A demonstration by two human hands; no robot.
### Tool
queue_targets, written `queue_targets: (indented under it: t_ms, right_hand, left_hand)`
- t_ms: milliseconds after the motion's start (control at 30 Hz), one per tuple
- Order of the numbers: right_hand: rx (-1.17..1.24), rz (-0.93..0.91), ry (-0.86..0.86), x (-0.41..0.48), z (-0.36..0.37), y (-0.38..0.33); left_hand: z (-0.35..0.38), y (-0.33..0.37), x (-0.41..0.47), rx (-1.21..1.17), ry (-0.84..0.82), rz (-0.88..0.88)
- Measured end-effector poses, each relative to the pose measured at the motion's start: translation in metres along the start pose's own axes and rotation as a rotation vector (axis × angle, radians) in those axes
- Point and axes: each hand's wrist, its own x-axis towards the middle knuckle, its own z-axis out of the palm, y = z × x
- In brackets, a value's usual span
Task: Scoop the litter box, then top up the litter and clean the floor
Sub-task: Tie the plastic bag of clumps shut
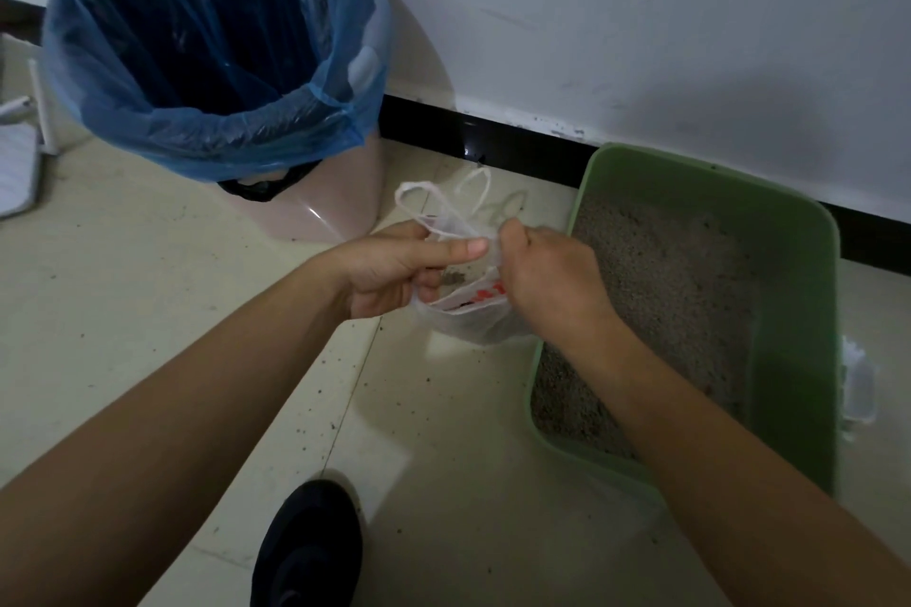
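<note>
So, both hands are up mid-shot on a small see-through white plastic bag. The left hand pinches one side of its mouth with the thumb laid flat along the top, and the right hand has its fingers curled tight round the other side. The bag hangs just beside the left rim of the green litter box, which sits against the black skirting board with grey litter inside. Well off to the left is a pink bin with a blue liner, also back by the wall. Between bin and box there's an open strip of tiled floor dotted with loose grains, and a dark shoe at the bottom edge. The red print on the bag is too crumpled to read. A white thing past the box's right rim is mostly hidden, and another white object is cut off at the left edge. Can't tell what either is.
</note>
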Motion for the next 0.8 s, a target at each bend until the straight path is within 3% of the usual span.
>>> queue_targets:
  t_ms: [100,233,300,367,400,467,567,700,800]
  right_hand:
    - [-0.007,-0.113,0.085,-0.002,0.01,0.002]
    - [0.1,-0.189,-0.086,-0.004,0.02,0.014]
    - [0.387,-0.077,-0.291,-0.007,0.019,0.025]
    - [0.838,0.183,-0.487,-0.007,0.005,0.032]
    - [1.083,0.317,-0.493,-0.005,-0.001,0.033]
    - [1.381,0.536,-0.343,0.005,-0.011,0.034]
    - [1.413,0.647,-0.175,0.031,-0.031,0.028]
    - [1.276,0.47,-0.187,0.054,-0.048,0.019]
    - [1.139,0.425,0.003,0.056,-0.05,0.021]
  left_hand:
    - [-0.001,-0.002,0.003,-0.039,0.119,-0.021]
    - [0.0,-0.004,0.006,-0.092,0.148,-0.024]
    - [0.004,-0.003,0.006,-0.083,0.136,-0.033]
    - [0.005,-0.002,0.006,-0.073,0.126,-0.039]
    - [0.004,-0.002,0.005,-0.07,0.117,-0.041]
    - [0.001,0.0,0.003,-0.073,0.101,-0.04]
    - [0.0,-0.001,0.003,-0.087,0.097,-0.035]
    - [-0.001,-0.001,0.002,-0.086,0.071,-0.016]
    - [-0.002,-0.001,0.001,-0.178,0.076,0.041]
